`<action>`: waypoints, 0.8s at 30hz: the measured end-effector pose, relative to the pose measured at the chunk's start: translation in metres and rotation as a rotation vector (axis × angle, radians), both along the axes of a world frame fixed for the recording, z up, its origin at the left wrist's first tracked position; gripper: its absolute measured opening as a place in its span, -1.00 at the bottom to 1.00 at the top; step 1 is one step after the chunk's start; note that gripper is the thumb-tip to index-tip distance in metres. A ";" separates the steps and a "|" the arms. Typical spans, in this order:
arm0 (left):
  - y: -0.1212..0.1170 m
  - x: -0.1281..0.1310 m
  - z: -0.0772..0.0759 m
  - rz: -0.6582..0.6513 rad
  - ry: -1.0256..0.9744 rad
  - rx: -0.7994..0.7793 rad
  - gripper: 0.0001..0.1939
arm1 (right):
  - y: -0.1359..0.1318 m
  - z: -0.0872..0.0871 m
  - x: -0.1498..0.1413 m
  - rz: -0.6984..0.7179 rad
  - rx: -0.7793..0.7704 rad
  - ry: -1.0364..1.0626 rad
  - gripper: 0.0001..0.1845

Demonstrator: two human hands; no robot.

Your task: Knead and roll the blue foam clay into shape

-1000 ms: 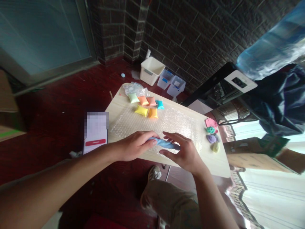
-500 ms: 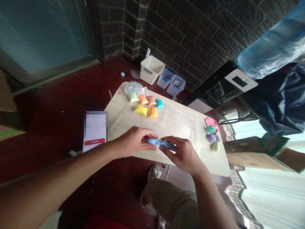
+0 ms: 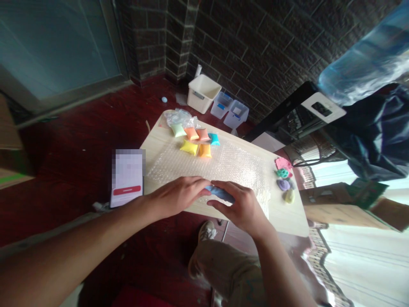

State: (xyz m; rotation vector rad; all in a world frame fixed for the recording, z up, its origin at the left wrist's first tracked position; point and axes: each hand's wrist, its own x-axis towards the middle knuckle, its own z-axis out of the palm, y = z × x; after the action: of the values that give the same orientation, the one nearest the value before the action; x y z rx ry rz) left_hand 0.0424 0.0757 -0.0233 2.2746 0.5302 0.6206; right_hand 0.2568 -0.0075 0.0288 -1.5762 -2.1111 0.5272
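Observation:
A blue roll of soft modelling clay (image 3: 220,193) is stretched between my two hands over the near side of the table. My left hand (image 3: 179,194) pinches its left end, fingers on top and hiding that tip. With fingers bent along its far side, my right hand (image 3: 241,204) holds the other end; the thumb sits lower, a little apart from the clay. Beneath lies a sheet of bubble wrap (image 3: 236,162). Beyond it are several soft packets: yellow (image 3: 189,147), orange (image 3: 205,150), pale green (image 3: 178,130) and bright blue (image 3: 214,139), among others.
Lumps of pink (image 3: 282,163), green (image 3: 282,172), purple (image 3: 283,184) and pale yellow clay (image 3: 289,196) lie at the right of the wooden table (image 3: 284,219). Clear plastic bags (image 3: 180,117) lie at its far corner. A phone (image 3: 128,179) is at the left; bins (image 3: 203,94) stand behind.
My left fingers have closed down and flattened over the clay's left end, covering more of it. My right thumb has moved off the clay toward the left. Table items have stayed put.

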 end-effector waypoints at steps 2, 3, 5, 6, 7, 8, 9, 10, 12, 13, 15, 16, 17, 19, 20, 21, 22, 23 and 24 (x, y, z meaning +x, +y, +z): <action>0.000 0.000 0.002 0.044 -0.072 -0.094 -0.72 | 0.001 -0.002 0.000 0.002 0.043 -0.030 -0.60; 0.001 0.001 0.002 0.066 -0.100 -0.130 -0.67 | 0.001 -0.003 0.000 -0.003 0.056 -0.050 -0.64; 0.002 0.001 0.001 0.086 -0.133 -0.144 -0.66 | 0.002 -0.002 0.001 -0.011 0.052 -0.082 -0.70; 0.003 0.001 0.000 0.083 -0.146 -0.121 -0.70 | 0.002 -0.002 0.001 -0.010 0.036 -0.093 -0.72; 0.004 0.002 -0.001 0.076 -0.156 -0.086 -0.76 | 0.002 -0.001 0.001 -0.007 0.014 -0.096 -0.73; 0.004 0.001 -0.002 0.067 -0.161 -0.047 -0.79 | 0.002 0.000 0.000 -0.001 -0.012 -0.092 -0.75; 0.005 0.001 -0.002 0.060 -0.160 -0.012 -0.79 | 0.002 0.002 0.000 0.006 -0.039 -0.082 -0.77; 0.005 0.001 -0.002 0.054 -0.156 0.015 -0.78 | 0.002 0.003 0.000 0.011 -0.062 -0.068 -0.78; 0.004 0.000 -0.001 0.042 -0.149 0.048 -0.73 | 0.002 0.006 -0.001 0.020 -0.100 -0.034 -0.80; 0.004 0.000 0.000 0.039 -0.152 0.051 -0.71 | 0.002 0.007 -0.001 0.027 -0.115 -0.017 -0.80; 0.003 -0.001 0.002 0.042 -0.171 0.044 -0.69 | 0.002 0.008 -0.001 0.033 -0.125 0.018 -0.80; 0.003 -0.001 0.003 0.046 -0.180 0.038 -0.71 | 0.002 0.008 -0.001 0.032 -0.120 0.037 -0.77; 0.002 -0.001 0.003 0.050 -0.185 0.030 -0.73 | 0.002 0.006 -0.001 0.028 -0.109 0.055 -0.72; 0.002 0.000 0.004 0.057 -0.183 0.008 -0.79 | 0.001 0.003 -0.002 0.007 -0.071 0.080 -0.56; 0.002 0.000 0.005 0.056 -0.170 -0.007 -0.82 | 0.001 0.001 -0.002 -0.003 -0.049 0.084 -0.53; 0.002 0.000 0.005 0.057 -0.154 -0.025 -0.83 | 0.001 0.000 -0.003 -0.009 -0.029 0.080 -0.55; 0.001 0.000 0.005 0.059 -0.140 -0.048 -0.83 | 0.001 -0.001 -0.003 -0.013 -0.012 0.070 -0.61; 0.001 0.001 0.006 0.067 -0.130 -0.078 -0.81 | 0.001 -0.002 -0.003 -0.014 -0.001 0.053 -0.67; 0.000 0.001 0.006 0.082 -0.130 -0.114 -0.79 | 0.001 -0.001 -0.003 -0.009 0.006 0.032 -0.72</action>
State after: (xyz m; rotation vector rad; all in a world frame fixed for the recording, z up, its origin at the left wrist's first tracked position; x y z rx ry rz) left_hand 0.0435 0.0758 -0.0173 2.0977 0.5828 0.7541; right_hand 0.2533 -0.0070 0.0273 -1.5629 -2.0790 0.5387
